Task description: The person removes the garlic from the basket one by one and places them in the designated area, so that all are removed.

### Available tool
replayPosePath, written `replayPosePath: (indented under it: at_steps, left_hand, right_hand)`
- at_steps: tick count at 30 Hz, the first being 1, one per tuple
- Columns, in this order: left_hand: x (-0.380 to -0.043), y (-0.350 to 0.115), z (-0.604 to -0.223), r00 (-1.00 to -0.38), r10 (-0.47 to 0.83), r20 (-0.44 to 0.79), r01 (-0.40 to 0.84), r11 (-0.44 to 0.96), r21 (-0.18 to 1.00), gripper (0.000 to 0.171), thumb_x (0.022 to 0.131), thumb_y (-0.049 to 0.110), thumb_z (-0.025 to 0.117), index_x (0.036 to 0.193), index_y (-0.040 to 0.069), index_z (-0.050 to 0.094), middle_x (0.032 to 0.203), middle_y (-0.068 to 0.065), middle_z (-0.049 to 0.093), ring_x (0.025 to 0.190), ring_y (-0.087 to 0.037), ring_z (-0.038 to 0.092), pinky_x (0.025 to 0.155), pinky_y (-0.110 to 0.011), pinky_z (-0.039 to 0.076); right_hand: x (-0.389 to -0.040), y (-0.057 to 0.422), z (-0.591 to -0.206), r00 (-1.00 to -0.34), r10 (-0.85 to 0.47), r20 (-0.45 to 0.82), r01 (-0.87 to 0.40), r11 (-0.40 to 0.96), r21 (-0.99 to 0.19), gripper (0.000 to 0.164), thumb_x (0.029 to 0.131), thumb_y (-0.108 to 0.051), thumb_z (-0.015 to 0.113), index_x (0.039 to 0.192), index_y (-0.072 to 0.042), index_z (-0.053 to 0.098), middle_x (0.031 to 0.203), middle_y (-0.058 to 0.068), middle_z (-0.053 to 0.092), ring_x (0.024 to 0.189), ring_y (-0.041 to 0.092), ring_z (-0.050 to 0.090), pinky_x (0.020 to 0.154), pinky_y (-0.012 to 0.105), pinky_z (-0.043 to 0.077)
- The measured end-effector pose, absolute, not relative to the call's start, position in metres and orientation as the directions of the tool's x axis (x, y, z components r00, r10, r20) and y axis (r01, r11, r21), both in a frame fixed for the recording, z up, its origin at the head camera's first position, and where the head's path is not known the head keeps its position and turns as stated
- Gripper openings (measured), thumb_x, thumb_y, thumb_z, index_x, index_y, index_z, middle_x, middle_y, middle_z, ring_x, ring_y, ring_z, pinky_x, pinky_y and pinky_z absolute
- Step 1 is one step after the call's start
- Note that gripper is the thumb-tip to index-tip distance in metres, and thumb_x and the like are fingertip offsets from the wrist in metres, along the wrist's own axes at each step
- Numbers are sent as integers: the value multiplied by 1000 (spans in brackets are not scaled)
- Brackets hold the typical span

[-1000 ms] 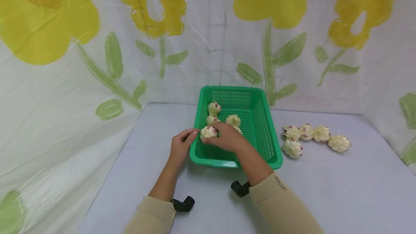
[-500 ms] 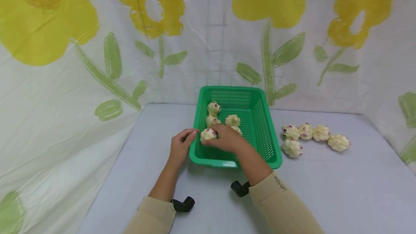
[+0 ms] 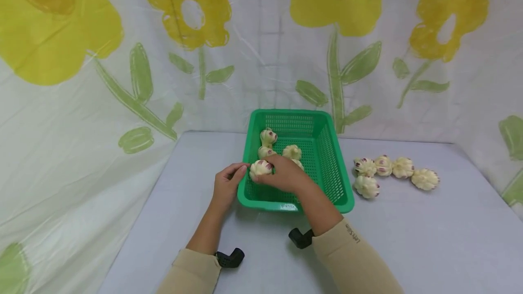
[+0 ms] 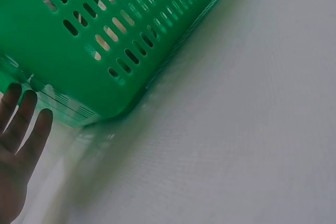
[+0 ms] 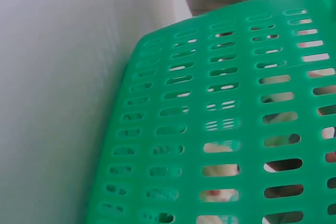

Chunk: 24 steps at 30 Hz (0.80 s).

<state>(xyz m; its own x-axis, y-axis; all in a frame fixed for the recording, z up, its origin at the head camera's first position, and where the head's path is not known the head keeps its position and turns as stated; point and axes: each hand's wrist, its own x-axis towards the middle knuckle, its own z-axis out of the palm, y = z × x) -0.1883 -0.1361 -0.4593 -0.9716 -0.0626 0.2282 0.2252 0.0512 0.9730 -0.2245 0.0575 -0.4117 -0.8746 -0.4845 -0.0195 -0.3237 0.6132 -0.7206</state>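
Note:
My right hand [image 3: 284, 173] reaches into a green plastic basket [image 3: 295, 206] and holds a whitish, purple-streaked garlic bulb [image 3: 260, 169] at its left side. At the left rim is my left hand [image 3: 227, 186], its thumb and forefinger meeting on the basket's edge. The left wrist view shows other fingers [image 4: 32, 135] of that hand stretched out beside the slotted wall. More garlic lies in the basket: one bulb [image 3: 268, 137] toward the back left, another [image 3: 267, 152] in front of it, and a third [image 3: 292, 152] near the middle. My right hand partly hides a further bulb.
Several garlic bulbs [image 3: 384, 165] lie on the white table [image 3: 408, 230] right of the basket, most in a row with one [image 3: 367, 187] in front. Behind the table hangs a flower-patterned curtain [image 3: 269, 71]. Each wrist wears a black camera [image 3: 230, 258].
The bulb in my right hand has shifted very slightly to the left. Otherwise both hands, the basket and the other bulbs keep their places.

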Motion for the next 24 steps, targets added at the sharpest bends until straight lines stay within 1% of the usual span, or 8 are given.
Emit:
replayPosePath:
  at_steps: [2,6,8,12,15,18,21,24]
  left_hand:
    - [-188,-137,-459,-972,-62,226,223,57,973,24,98,15,61,109,-4,71,104,-5,72,98,-7,64,85,-21,52]
    - [-188,-137,-460,-971,-61,231,227,65,972,24,98,16,62,108,-4,71,104,-7,73,97,-7,64,84,-21,52]
    - [-187,-138,-460,-971,-63,232,228,59,972,24,97,15,62,108,-4,71,103,-4,73,97,-7,64,83,-21,52]
    - [-188,-137,-460,-971,-65,228,226,46,973,24,97,14,62,108,-5,71,100,4,72,98,-7,64,85,-21,51]
    - [-187,-137,-460,-974,-66,217,214,49,976,24,98,15,62,108,-5,71,99,6,71,98,-7,63,85,-22,51]
    - [-186,-137,-460,-975,-72,211,206,67,976,25,98,17,61,108,-3,71,102,-1,72,98,-7,63,85,-22,51]
    - [-186,-137,-460,-974,-69,216,211,72,975,25,98,17,61,109,-4,71,108,-13,72,99,-8,62,86,-22,50]
    - [-186,-138,-460,-974,-56,221,217,73,973,25,98,16,61,109,-5,70,112,-22,69,101,-7,62,88,-21,50]
  right_hand:
    - [-224,57,-412,-876,-483,9,-340,602,-723,47,86,-43,74,123,-17,64,115,-2,65,92,13,63,81,35,53]
    - [-223,57,-414,-871,-489,60,-377,584,-719,50,86,-42,75,126,-15,63,124,-1,64,102,15,64,86,38,53]
    - [-222,57,-414,-871,-486,75,-386,581,-716,51,86,-42,75,127,-14,63,127,0,63,105,16,63,88,39,53]
    - [-223,57,-414,-874,-480,82,-384,575,-722,53,86,-43,75,129,-14,62,126,0,63,107,17,63,88,39,53]
    - [-223,58,-414,-877,-473,84,-378,572,-728,55,86,-44,74,131,-14,61,128,1,62,110,17,61,89,39,53]
    - [-224,60,-413,-878,-466,110,-392,567,-724,58,87,-44,73,133,-13,59,132,2,60,116,19,59,92,41,52]
    - [-223,64,-413,-876,-458,148,-409,546,-731,58,87,-43,73,134,-12,58,133,4,59,118,21,58,93,43,52]
    - [-219,72,-415,-874,-452,177,-431,553,-713,60,88,-44,72,136,-11,57,135,6,58,121,24,56,94,45,51]
